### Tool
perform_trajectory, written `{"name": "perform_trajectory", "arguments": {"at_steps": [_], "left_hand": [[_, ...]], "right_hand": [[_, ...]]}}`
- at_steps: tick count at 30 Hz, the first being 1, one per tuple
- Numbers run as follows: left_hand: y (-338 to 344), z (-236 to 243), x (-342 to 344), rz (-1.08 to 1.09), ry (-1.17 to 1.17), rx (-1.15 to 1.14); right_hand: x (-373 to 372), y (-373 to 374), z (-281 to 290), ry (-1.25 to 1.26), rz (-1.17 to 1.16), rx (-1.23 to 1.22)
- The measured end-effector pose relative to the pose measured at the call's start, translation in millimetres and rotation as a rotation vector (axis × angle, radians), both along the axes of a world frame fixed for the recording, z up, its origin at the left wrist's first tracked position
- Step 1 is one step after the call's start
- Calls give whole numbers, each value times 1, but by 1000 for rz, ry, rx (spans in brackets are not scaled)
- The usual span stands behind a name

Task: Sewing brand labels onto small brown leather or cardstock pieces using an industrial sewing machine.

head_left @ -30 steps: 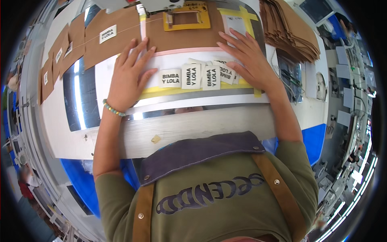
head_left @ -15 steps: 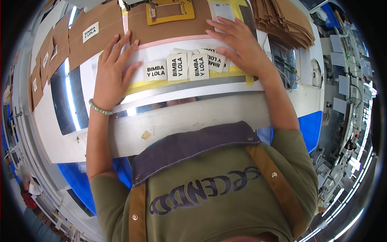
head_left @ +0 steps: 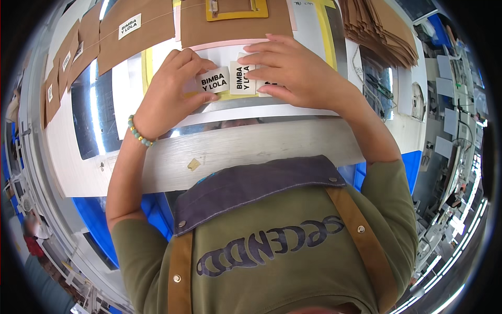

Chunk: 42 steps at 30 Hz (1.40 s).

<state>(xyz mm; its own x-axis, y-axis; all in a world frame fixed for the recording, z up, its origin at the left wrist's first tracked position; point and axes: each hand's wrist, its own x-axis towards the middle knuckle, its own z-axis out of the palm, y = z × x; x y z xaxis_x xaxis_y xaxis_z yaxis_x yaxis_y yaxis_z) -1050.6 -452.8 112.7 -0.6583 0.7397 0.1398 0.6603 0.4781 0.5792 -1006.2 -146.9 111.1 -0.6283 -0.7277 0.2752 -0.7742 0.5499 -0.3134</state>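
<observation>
My left hand [head_left: 172, 91], a beaded bracelet at its wrist, has its thumb and fingers closed about a white label [head_left: 215, 79] with dark lettering. That label sits tilted. Just right of it lies a second white label [head_left: 242, 81], turned sideways. My right hand [head_left: 293, 70] reaches over the loose labels with its fingers apart, the fingertips at the second label's right edge. It covers most of the other labels; part of one label [head_left: 267, 89] shows between its fingers. Beyond both hands lies a brown fabric panel [head_left: 230, 31] with a pink edge.
A yellow frame [head_left: 238, 17] rests on the panel. Brown pieces bearing white labels [head_left: 129, 26] lie along the left. At the far right is a stack of brown pieces [head_left: 379, 31]. A small beige scrap [head_left: 194, 164] lies near the table's front edge.
Both hands have moved inward and nearer, from the panel's sides to the labels. My left hand has closed on the leftmost label, which has tilted. My right hand now covers the right-hand labels.
</observation>
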Motion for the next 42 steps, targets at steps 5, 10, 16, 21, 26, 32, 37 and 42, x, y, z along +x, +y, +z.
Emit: {"name": "perform_trajectory", "arguments": {"at_steps": [5, 10, 16, 21, 26, 32, 37, 42], "left_hand": [[2, 3, 3, 48, 44, 62], [8, 14, 0, 37, 143, 158], [16, 22, -7, 36, 222, 130], [15, 14, -29, 49, 279, 121], [23, 3, -52, 17, 334, 47], [37, -13, -72, -33, 458, -25], [39, -27, -84, 2, 502, -57], [34, -33, -91, -16, 468, -27]], "right_hand": [[-17, -4, 9, 55, -79, -110], [-28, -31, 20, -211, -133, -355], [-49, -34, 25, -473, -293, -395], [-116, 4, 0, -273, -481, -342], [-146, 5, 10, -210, -489, -218], [-160, 2, -12, -179, -345, -244], [-149, 1, -13, -131, -380, -140], [-132, 20, -13, 95, -256, -57]]}}
